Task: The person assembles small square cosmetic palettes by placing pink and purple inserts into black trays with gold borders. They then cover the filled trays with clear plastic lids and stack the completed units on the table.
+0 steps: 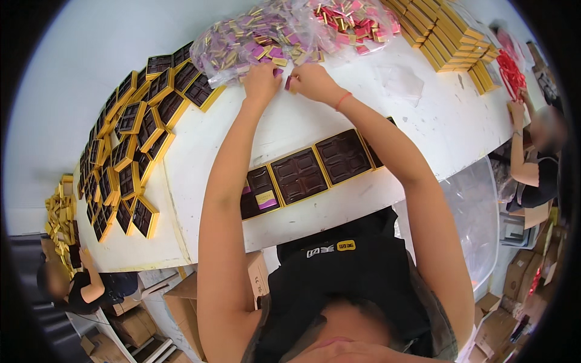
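Note:
Both arms reach to the far side of the white table. My left hand (262, 82) is closed in a pinch on a small purple wrapped chocolate (278, 72). Close beside it, my right hand (313, 82) pinches another purple-and-gold wrapped chocolate (288, 83). Just beyond the fingers lies a clear plastic bag (233, 51) full of purple and gold pieces. Nearer to me, partly under my right forearm, runs a row of gold-edged boxes with dark brown compartment trays (298, 175). The leftmost box holds a purple-and-gold piece (265, 200) in one compartment.
Many gold-edged boxes with dark trays (130, 118) are heaped at left. Red and pink pieces (357, 27) fill a bag at the back. Stacked gold boxes (445, 36) stand at back right, near crumpled clear plastic (402, 83). One person (78, 278) works at far left, another (532, 160) at right.

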The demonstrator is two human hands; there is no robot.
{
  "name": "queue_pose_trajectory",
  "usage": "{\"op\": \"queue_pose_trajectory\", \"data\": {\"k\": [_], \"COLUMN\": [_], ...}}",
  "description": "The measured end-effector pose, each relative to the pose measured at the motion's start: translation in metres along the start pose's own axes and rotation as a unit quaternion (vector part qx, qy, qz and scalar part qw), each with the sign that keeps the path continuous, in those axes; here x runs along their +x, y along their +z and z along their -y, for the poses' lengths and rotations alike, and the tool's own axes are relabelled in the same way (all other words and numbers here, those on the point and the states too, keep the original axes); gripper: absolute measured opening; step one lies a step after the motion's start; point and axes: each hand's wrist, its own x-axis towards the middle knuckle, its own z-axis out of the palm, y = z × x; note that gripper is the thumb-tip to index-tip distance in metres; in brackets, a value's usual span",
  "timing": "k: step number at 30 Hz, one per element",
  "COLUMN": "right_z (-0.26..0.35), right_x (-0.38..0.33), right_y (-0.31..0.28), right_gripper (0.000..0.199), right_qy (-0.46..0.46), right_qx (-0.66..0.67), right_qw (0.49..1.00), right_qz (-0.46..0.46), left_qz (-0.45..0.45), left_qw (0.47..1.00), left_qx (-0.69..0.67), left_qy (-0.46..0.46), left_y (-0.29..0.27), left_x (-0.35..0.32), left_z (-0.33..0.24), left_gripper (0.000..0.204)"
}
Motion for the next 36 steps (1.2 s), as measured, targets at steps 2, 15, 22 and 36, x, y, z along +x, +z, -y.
{"op": "queue_pose_trajectory", "data": {"k": [2, 15, 22, 36], "right_z": [0.005, 0.071, 0.073, 0.071], "right_x": [-0.024, -0.194, -0.197, -0.193], "right_y": [-0.026, -0.037, -0.04, -0.027], "right_gripper": [0.023, 0.017, 0.021, 0.02], "right_qy": [0.095, 0.071, -0.004, -0.134], "right_qx": [0.31, 0.515, 0.37, 0.184], "right_qw": [0.943, 0.849, 0.928, 0.97], "right_qz": [0.072, 0.099, 0.045, 0.084], "left_qz": [0.033, 0.142, 0.218, 0.116], "left_qw": [0.999, 0.855, 0.847, 0.963], "left_qx": [0.021, -0.488, -0.466, -0.242], "left_qy": [0.006, -0.105, -0.136, -0.039], "left_y": [-0.006, -0.117, -0.113, -0.084], "left_x": [-0.002, -0.195, -0.212, -0.22], "left_z": [0.004, -0.005, -0.006, -0.022], "left_gripper": [0.021, 0.014, 0.006, 0.014]}}
